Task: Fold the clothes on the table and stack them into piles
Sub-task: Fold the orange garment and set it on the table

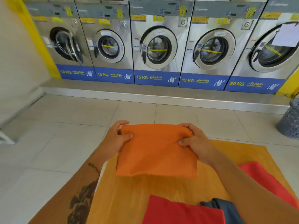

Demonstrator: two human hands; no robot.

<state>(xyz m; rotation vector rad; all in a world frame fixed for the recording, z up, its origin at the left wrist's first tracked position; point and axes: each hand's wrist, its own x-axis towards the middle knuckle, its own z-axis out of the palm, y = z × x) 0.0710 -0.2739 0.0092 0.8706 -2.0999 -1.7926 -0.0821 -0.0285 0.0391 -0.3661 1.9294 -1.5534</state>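
An orange folded cloth (157, 152) hangs in the air above the table, held by its two upper corners. My left hand (116, 138) grips the upper left corner and my right hand (194, 139) grips the upper right corner. Below it a yellow-orange cloth (129, 196) lies spread over the wooden table (61, 196). A red garment (181, 210) lies at the near edge, with a blue-grey garment (226, 209) beside it. Another red garment (265, 180) lies to the right, partly hidden by my right forearm.
A row of front-loading washing machines (155, 46) lines the far wall on a raised step. A grey perforated laundry basket (289, 120) stands on the tiled floor (64, 123) at the right. A white wall runs along the left.
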